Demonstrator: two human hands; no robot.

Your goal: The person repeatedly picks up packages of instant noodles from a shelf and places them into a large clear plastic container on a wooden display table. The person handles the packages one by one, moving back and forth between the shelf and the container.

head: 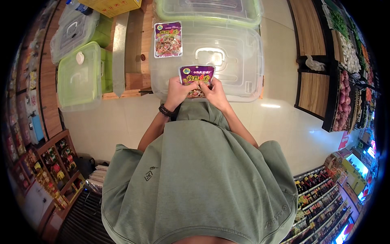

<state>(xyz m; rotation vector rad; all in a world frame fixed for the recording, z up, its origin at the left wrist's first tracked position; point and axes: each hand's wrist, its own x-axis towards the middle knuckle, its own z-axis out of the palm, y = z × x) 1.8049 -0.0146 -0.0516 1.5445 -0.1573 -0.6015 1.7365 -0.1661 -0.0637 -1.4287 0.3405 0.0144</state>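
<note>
Both my hands grip one purple snack pouch (196, 73) by its sides, with printed writing and a food picture facing up. My left hand (179, 91), with a dark beaded bracelet at the wrist, has the left edge; my right hand (215, 93) has the right edge. Both thumbs lie across the pouch's front. It is held over the near edge of a clear plastic bin lid (231, 76) with a white handle. A second pouch (168, 39) of the same look lies flat on the lid's far left part.
Another lidded bin (210, 10) stands beyond. Green bins (79, 76) are at the left, with a yellow carton (111, 6) behind. Vegetable racks (342, 100) line the right side. Shelves of bottles (317, 195) stand at lower right, and packaged goods (56, 167) at lower left.
</note>
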